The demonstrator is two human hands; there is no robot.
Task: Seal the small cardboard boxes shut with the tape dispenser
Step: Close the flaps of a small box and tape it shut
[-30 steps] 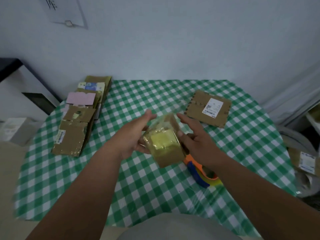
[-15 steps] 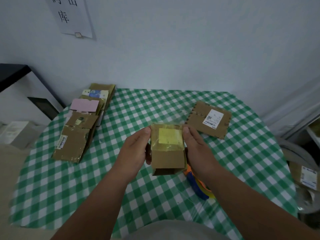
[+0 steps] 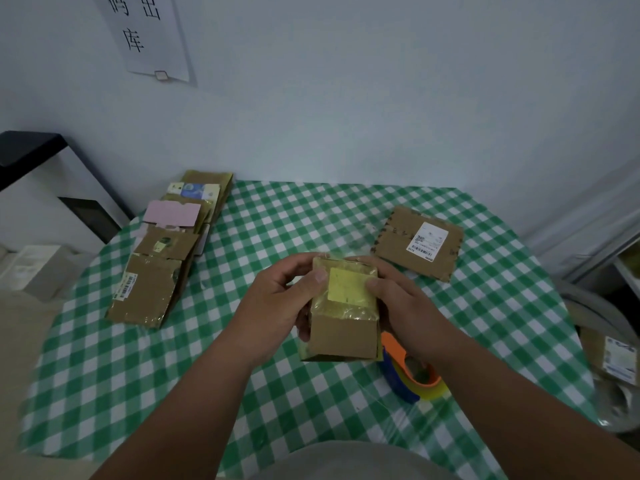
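The small cardboard box (image 3: 343, 317) is gripped between the left hand (image 3: 277, 306) and right hand (image 3: 401, 303), both thumbs pressing its taped top, likely to stick it down.

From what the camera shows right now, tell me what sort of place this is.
Probably a small makeshift parcel-packing spot. A table with a green checked cloth carries a row of flattened cardboard boxes, a labelled carton and a tape dispenser; a handwritten paper sign hangs on the wall.
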